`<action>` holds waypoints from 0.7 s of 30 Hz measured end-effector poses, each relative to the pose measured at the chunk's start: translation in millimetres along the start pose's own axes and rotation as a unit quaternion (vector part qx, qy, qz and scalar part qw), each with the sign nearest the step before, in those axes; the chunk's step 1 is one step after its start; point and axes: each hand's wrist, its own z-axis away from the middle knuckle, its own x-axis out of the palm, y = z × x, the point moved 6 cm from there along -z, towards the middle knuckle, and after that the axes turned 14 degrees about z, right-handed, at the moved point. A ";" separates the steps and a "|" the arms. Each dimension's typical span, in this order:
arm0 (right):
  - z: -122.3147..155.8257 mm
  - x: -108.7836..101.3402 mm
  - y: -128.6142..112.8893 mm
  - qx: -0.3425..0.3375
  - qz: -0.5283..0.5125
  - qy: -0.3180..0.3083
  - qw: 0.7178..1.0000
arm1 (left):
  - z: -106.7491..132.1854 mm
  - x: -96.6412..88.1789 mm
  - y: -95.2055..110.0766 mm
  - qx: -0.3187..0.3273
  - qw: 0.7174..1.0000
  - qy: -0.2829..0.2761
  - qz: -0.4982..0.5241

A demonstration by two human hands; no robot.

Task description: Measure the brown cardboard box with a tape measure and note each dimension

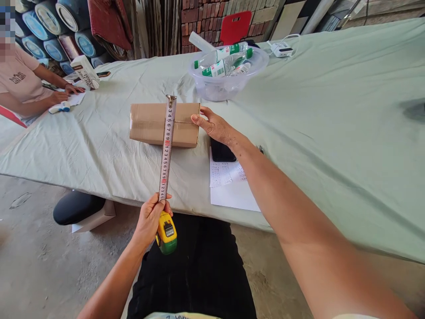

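There lay the cardboard box (146,122) on the pale green tablecloth (332,133), the tape measure (167,232) stretched across my view of it! My left hand (152,218) gripped the blade (166,155), forearm angled inward; my right hand (217,127), arm reaching long, rested half-open against the box's right end. Beyond: plastic bottles (215,69) in a basin (215,91), then stacked bricks (206,26).

Soft, diffuse light brightens the pale-green fabric tablecloth (332,88) before me, a faint shadow slanting toward 4 o'clock. Numerals on my long silvery metal tape (165,153) are legible; my bare right forearm (345,259), lens-stretched, blurs toward 5 o'clock; pixelation masks 10 o'clock.
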 end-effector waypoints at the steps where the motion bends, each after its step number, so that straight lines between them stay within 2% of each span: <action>1: -2.3 0.3 0.7 0.007 -0.010 0.004 1.000 | -0.1 -6.9 3.9 0.005 1.000 0.006 -0.009; 5: -6.4 1.3 0.9 0.033 -0.036 -0.001 0.999 | 0.9 -31.4 15.5 0.029 0.998 0.035 -0.044; 8: -3.4 1.8 -1.6 0.060 -0.042 -0.022 0.997 | 3.3 -40.2 15.9 0.027 0.998 0.041 -0.046; 17: 5.9 2.5 -11.3 0.066 -0.053 -0.023 0.996 | 7.2 -41.0 5.8 0.015 0.998 0.042 -0.032; 21: 9.4 0.8 -16.7 0.060 -0.068 -0.040 0.995 | 8.3 -44.2 11.6 -0.003 0.997 0.004 -0.078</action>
